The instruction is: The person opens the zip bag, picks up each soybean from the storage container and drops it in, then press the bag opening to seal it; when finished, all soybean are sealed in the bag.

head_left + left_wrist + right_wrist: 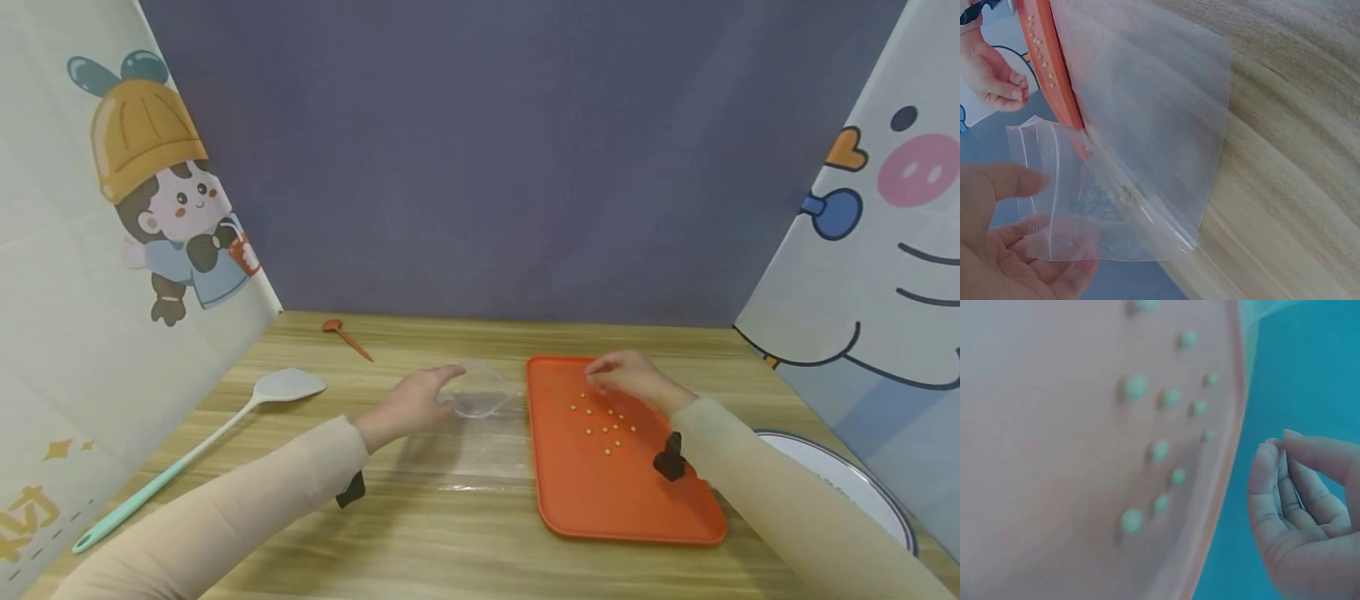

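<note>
My left hand holds the mouth of a clear zip bag, thumb on one side and fingers behind the film in the left wrist view. The bag lies on the table, its mouth end raised. A small pale clump shows inside it. My right hand hovers over the far end of an orange tray, thumb and index fingertips brought together. Whether they pinch a bean I cannot tell. Several small, round, pale-yellow beans lie scattered on the tray, nearer me than that hand.
To the left lies a spatula with a white head and mint-green handle. A small reddish-brown spoon rests near the back wall. On the right, my sleeve partly covers a white plate with a dark rim. Printed side walls and a dark back wall enclose the table.
</note>
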Demonstrator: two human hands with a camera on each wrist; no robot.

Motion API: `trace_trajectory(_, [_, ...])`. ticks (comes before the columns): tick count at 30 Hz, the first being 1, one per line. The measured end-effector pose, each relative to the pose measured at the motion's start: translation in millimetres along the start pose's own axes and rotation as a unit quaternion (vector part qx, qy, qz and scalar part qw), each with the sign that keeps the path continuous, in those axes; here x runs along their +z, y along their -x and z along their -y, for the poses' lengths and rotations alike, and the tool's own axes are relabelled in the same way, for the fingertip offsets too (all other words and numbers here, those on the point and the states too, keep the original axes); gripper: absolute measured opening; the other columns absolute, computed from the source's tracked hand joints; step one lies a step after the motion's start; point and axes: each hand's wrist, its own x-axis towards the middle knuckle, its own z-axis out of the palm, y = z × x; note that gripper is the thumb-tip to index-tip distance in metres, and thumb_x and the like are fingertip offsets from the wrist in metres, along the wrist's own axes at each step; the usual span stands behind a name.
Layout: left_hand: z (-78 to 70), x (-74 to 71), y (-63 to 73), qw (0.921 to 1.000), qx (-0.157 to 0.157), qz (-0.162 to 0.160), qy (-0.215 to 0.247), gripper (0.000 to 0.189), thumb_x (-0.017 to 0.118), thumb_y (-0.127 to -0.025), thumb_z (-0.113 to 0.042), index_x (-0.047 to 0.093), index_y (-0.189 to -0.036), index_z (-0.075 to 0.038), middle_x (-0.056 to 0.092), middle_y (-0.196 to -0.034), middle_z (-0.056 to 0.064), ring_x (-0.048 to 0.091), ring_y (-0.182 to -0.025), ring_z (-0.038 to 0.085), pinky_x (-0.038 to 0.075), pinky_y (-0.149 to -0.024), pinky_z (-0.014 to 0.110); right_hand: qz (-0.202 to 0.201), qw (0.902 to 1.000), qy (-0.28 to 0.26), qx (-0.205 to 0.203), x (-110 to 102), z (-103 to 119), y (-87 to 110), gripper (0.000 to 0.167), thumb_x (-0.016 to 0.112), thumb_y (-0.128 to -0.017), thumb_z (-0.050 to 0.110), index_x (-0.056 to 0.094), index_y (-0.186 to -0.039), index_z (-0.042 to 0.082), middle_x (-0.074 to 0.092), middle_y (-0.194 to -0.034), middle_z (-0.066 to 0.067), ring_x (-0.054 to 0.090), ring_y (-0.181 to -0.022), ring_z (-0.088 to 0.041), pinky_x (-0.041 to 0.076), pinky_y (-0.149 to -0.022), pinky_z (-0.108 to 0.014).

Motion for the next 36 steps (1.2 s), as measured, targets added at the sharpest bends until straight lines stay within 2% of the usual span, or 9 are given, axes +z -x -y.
trace_trajectory(3, [0.0,1.0,0.7,0.9999,-0.003,-0.010,0.002,0.058,0.064,-0.087,-0.007,0.047,-0.143,-0.010,0.052,-0.143,0.011,0.041,-0.050,0.009,0.050,-0.070,0.030,0.004,1.0000,0.000,-0.007,5,12,1.8,0.040,0.065,-0.093,0.017,0.059,-0.126,-0.005,0.064,-0.120,-0.018,0.063,-0.106,-0.034,0.055,-0.089,-0.044])
trace_trajectory(6, [-0.8,2.3,0.8,0.9998,-0.015,-0.013,0.007,0.057,0.063,-0.088,-0.006,0.047,-0.143,-0.012,0.055,-0.139,0.013,0.036,-0.043,0.007,0.045,-0.051,0.025,0.005,0.9999,0.006,-0.012,11,24,2.4,0.038,0.066,-0.091,0.020,0.063,-0.122,-0.001,0.065,-0.120,-0.017,0.063,-0.109,-0.034,0.054,-0.091,-0.046])
trace_trajectory(9, [-1.9,3.5,0.8,0.9996,-0.020,-0.019,0.009,0.056,0.063,-0.089,-0.005,0.048,-0.142,-0.013,0.060,-0.132,0.014,0.036,-0.043,0.007,0.041,-0.043,0.022,0.011,0.9996,0.001,-0.024,19,34,1.9,0.034,0.068,-0.090,0.021,0.066,-0.118,0.002,0.066,-0.120,-0.017,0.062,-0.110,-0.035,0.053,-0.093,-0.047])
trace_trajectory(13, [-4.1,5.0,1.7,0.9993,-0.016,-0.033,0.006,0.052,0.059,-0.089,-0.001,0.053,-0.139,-0.014,0.068,-0.107,0.013,0.035,-0.042,0.006,0.035,-0.039,0.017,0.015,0.9984,-0.009,-0.053,32,47,1.5,0.030,0.068,-0.090,0.019,0.068,-0.114,0.001,0.069,-0.113,-0.017,0.066,-0.101,-0.032,0.054,-0.091,-0.049])
trace_trajectory(16, [-4.9,6.1,2.3,0.9991,-0.011,-0.040,0.003,0.050,0.054,-0.088,0.003,0.055,-0.136,-0.012,0.067,-0.096,0.012,0.033,-0.041,0.005,0.030,-0.038,0.015,0.019,0.9964,-0.022,-0.080,43,57,1.8,0.028,0.067,-0.090,0.016,0.068,-0.113,-0.001,0.070,-0.107,-0.019,0.068,-0.090,-0.024,0.054,-0.089,-0.050])
trace_trajectory(22, [-3.2,8.3,0.7,0.9983,-0.006,-0.058,0.004,0.051,0.058,-0.085,0.005,0.056,-0.135,-0.009,0.062,-0.130,0.014,0.036,-0.044,0.006,0.036,-0.040,0.016,0.033,0.9930,-0.056,-0.099,63,79,1.0,0.025,0.067,-0.089,0.009,0.068,-0.111,-0.005,0.072,-0.100,-0.015,0.069,-0.085,-0.023,0.055,-0.087,-0.049])
trace_trajectory(29, [-2.0,8.5,-1.9,0.9979,0.002,-0.063,0.013,0.059,0.063,-0.080,0.008,0.054,-0.136,-0.006,0.058,-0.136,0.014,0.044,-0.051,0.010,0.046,-0.053,0.021,0.037,0.9918,-0.069,-0.101,83,94,-6.7,0.026,0.068,-0.087,0.005,0.067,-0.108,-0.010,0.073,-0.095,-0.021,0.067,-0.067,-0.012,0.058,-0.079,-0.049])
trace_trajectory(33, [-3.0,7.7,-2.6,0.9981,0.004,-0.060,0.010,0.062,0.066,-0.078,0.008,0.054,-0.137,-0.007,0.057,-0.137,0.014,0.058,-0.070,0.017,0.049,-0.060,0.023,0.028,0.9931,-0.055,-0.100,92,99,-10.3,0.022,0.071,-0.085,0.006,0.070,-0.102,-0.007,0.074,-0.089,-0.019,0.069,-0.066,-0.018,0.060,-0.071,-0.045])
trace_trajectory(36, [-3.4,7.3,-3.0,0.9984,0.004,-0.056,0.007,0.063,0.068,-0.078,0.007,0.054,-0.137,-0.008,0.058,-0.135,0.015,0.062,-0.086,0.022,0.049,-0.064,0.024,0.021,0.9947,-0.044,-0.091,96,101,-11.2,0.020,0.073,-0.084,0.008,0.072,-0.100,-0.004,0.074,-0.089,-0.020,0.068,-0.064,-0.018,0.060,-0.068,-0.042])
